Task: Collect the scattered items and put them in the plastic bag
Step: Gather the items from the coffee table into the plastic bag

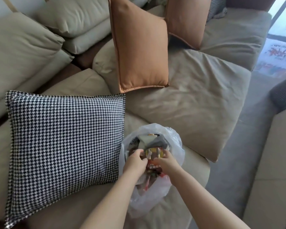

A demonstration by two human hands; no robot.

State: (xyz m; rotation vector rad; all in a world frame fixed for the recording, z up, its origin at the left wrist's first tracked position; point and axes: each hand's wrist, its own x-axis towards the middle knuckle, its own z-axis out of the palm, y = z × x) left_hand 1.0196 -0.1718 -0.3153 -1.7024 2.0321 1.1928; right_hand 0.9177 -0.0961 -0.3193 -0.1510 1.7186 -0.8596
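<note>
So both hands are down in the mouth of the bag (170,187), a thin clear-white plastic one sitting on the front edge of the beige sofa (196,90), just right of the houndstooth pillow (64,146). The left hand (135,162) has its fingers curled in, pinching something at the top of the pile, and the right hand (166,162) is curled the same way on the other side. Between them is a red and yellow packet (153,166) with some print on it; both hands seem to be gripping it or the stuff right by it, though I can't tell exactly where the fingertips land since they're buried in the bag.

Inside the bag, farther from the hands, is a grey-and-cream folded thing (149,140), maybe cloth, and more wrappers lower down showing through the plastic. It's a jumble, hard to pick items apart.

Two orange pillows (142,52) stand upright against the sofa's back cushions, well apart from the bag. Grey floor (248,162) runs along the right side.
</note>
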